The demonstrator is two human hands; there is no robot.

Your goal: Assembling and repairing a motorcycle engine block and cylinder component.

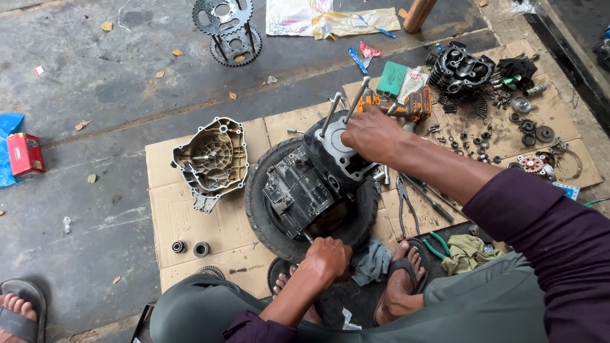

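Note:
A dark engine block (305,184) lies on a small black tyre (260,209) set on flattened cardboard (190,216). Long studs (330,111) stick up from its cylinder end. My right hand (372,133) rests on the top of the cylinder (340,152), fingers curled around its rim by the studs. My left hand (327,257) is closed at the near edge of the tyre, gripping something under the engine that I cannot make out. My feet in sandals (406,267) sit just below the tyre.
An engine side cover (213,162) lies left of the tyre, two bearings (190,248) near it. Pliers (406,203), a cordless driver (410,105), a cylinder head (460,67), gears and springs crowd the right. Sprockets (225,25) lie at the top. Another person's foot (16,311) is at bottom left.

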